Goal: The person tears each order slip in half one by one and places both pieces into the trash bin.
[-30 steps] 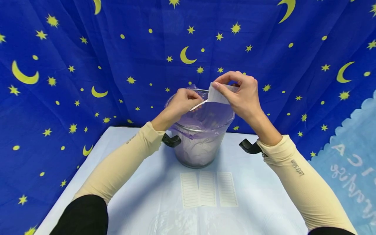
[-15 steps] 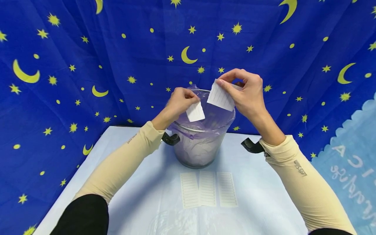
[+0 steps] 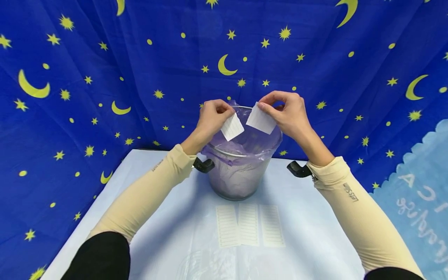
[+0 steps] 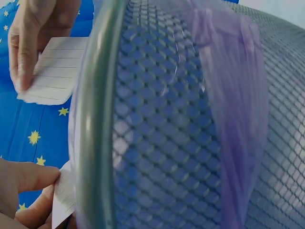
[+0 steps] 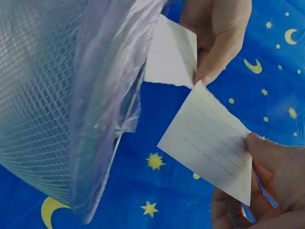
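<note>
Over the mouth of a mesh waste bin [image 3: 238, 181], my left hand [image 3: 211, 118] pinches a small piece of lined paper [image 3: 232, 127] between thumb and fingers. My right hand [image 3: 289, 114] pinches another lined paper piece [image 3: 261, 119] a little to the right. In the head view the two pieces hang apart. Uneven, torn-looking edges show on the right-hand piece [image 5: 212, 140] in the right wrist view. A thin purple bag [image 3: 257, 142] lines the bin and folds over its rim. The bag's bottom is hidden from the head view.
Three printed paper strips [image 3: 248, 225] lie side by side in front of the bin on the pale-covered table [image 3: 168, 241]. Behind stands a blue curtain [image 3: 168, 70] with yellow moons and stars. A light blue lettered cloth [image 3: 420, 194] hangs at the right.
One second ago the paper met between both hands; now each hand holds its own separate piece. The left hand has turned its piece, and the right hand has dipped slightly since half a second ago.
</note>
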A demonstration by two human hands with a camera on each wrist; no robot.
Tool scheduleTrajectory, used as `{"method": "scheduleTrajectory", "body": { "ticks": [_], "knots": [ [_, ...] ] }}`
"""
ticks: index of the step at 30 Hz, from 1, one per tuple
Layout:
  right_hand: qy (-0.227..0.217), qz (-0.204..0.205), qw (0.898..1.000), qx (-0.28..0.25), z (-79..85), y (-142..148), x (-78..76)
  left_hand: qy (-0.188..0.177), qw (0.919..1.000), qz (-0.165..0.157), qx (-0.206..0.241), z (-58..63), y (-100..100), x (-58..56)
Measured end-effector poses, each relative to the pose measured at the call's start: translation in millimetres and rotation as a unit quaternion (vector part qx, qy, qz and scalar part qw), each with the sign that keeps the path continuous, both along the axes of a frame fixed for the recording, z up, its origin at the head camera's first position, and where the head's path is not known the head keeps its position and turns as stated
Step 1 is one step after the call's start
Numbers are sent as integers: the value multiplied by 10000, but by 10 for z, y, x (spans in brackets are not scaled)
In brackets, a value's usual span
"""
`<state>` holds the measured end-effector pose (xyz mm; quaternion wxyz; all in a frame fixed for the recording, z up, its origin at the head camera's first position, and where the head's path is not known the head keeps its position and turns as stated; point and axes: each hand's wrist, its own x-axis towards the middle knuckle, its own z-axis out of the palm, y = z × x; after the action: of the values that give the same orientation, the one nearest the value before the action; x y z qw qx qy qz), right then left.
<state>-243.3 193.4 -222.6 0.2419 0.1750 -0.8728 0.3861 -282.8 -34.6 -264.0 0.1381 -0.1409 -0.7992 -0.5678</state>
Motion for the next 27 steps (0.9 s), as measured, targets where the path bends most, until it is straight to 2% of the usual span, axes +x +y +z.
{"method": "scheduleTrajectory", "body": {
  "ticks": [5, 13, 27],
  "knots": [
    [-163, -94, 9998, 104, -62, 52, -49, 3, 10000, 50, -7, -12, -42, -10],
    [-253, -62, 9991, 341, -154, 104, -55, -282, 9993, -220, 137, -56, -73, -27],
    [-183, -214, 9985, 459, -281, 202, -3, -337, 9993, -115, 99, -58, -261, -17]
  ]
}}
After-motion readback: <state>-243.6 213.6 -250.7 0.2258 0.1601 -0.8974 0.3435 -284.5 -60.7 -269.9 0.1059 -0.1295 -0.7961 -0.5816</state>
